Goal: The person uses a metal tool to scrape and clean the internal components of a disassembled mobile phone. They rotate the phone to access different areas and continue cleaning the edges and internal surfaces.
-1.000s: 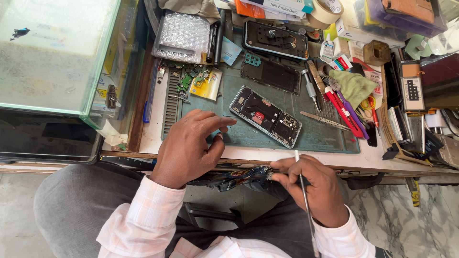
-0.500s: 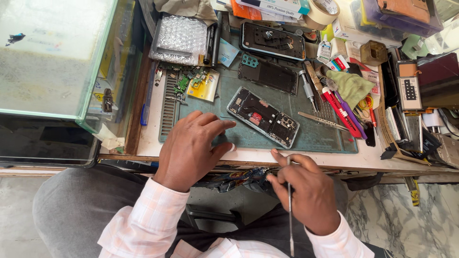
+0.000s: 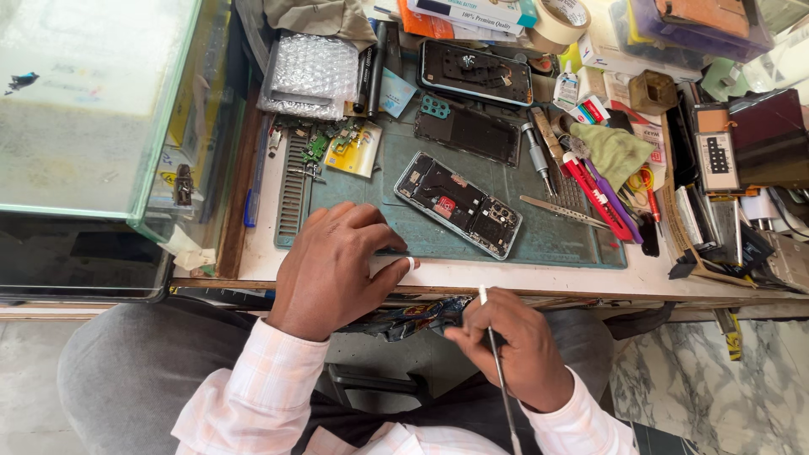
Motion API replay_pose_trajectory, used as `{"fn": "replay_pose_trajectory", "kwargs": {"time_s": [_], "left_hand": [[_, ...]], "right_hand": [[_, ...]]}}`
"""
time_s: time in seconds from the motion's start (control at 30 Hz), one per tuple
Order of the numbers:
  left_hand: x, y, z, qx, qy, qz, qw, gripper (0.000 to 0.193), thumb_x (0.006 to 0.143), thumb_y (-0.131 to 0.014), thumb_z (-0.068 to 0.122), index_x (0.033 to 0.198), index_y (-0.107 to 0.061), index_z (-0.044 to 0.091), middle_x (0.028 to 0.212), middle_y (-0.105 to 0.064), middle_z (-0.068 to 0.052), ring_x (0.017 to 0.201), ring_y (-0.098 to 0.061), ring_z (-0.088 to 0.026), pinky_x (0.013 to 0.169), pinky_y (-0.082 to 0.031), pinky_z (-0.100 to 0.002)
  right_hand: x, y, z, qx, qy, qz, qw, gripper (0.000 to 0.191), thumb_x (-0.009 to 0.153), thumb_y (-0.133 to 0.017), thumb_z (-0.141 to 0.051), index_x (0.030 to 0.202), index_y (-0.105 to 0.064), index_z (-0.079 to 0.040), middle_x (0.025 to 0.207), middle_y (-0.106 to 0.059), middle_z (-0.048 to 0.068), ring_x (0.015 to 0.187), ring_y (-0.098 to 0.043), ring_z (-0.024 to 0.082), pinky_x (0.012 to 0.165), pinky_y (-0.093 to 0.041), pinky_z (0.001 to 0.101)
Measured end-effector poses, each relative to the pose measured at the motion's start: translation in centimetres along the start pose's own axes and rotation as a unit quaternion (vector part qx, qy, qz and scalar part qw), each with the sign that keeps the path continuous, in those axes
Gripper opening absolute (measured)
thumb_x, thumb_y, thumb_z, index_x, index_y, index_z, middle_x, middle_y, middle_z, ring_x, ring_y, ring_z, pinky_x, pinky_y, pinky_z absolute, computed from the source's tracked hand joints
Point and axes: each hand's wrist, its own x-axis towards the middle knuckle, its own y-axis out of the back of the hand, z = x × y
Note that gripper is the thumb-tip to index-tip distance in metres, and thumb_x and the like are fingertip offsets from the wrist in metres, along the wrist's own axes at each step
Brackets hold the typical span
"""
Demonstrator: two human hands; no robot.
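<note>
My left hand point(image 3: 333, 265) lies palm down on the near edge of a teal work mat point(image 3: 556, 240), fingers curled, holding nothing that I can see. An opened phone point(image 3: 458, 204) with bare circuitry lies on the mat just right of its fingertips. Below the table edge, over my lap, my right hand point(image 3: 514, 350) grips a thin metal tool point(image 3: 497, 371) that points up towards the table. Next to that hand, under the table edge, sits a crumpled dark printed wrapper point(image 3: 413, 316).
A dark phone back panel point(image 3: 468, 129) and another phone point(image 3: 476, 72) lie at the mat's far side. Tweezers point(image 3: 563, 211), a screwdriver point(image 3: 536, 156), red and purple tools point(image 3: 598, 192), a green cloth point(image 3: 615, 150), bubble wrap point(image 3: 310, 74), tape point(image 3: 558, 21) and a glass case point(image 3: 84, 109) crowd the bench.
My right hand has turned the thin tool from slanting to nearly upright and shifted slightly right. My left hand slid a little towards the table edge and flattened.
</note>
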Motion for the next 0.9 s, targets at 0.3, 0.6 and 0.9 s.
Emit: {"fn": "replay_pose_trajectory", "kwargs": {"time_s": [0.3,0.6,0.9], "left_hand": [[-0.3,-0.4,-0.3,-0.023,0.034,0.107,0.993,0.020,0.084,-0.077,0.015,0.102,-0.076,0.007,0.091,-0.067,-0.008,0.090,-0.060,-0.028,0.081,-0.050,-0.042],[-0.4,-1.0,-0.8,-0.010,0.025,0.141,0.990,0.032,0.084,-0.074,0.014,0.114,-0.071,0.004,0.102,-0.066,-0.012,0.099,-0.060,-0.034,0.089,-0.049,-0.045],[-0.3,-0.8,-0.7,-0.001,0.016,0.130,0.991,0.037,0.082,-0.072,0.010,0.118,-0.070,0.002,0.105,-0.065,-0.013,0.100,-0.059,-0.033,0.091,-0.048,-0.045]], "right_hand": [[4.5,4.9,0.1,-0.106,0.111,0.138,0.978,0.041,0.082,-0.085,-0.017,0.086,-0.046,-0.007,0.139,-0.068,0.018,0.122,-0.068,0.034,0.100,-0.052,0.0407],[6.8,5.5,1.7,-0.064,0.061,0.073,0.993,0.052,0.070,-0.092,-0.020,0.085,-0.044,-0.008,0.139,-0.067,0.018,0.125,-0.068,0.031,0.098,-0.053,0.0385],[5.5,5.1,1.3,0.000,0.061,0.067,0.996,0.053,0.069,-0.092,-0.016,0.084,-0.042,-0.010,0.134,-0.071,0.017,0.114,-0.072,0.025,0.092,-0.056,0.0375]]}}
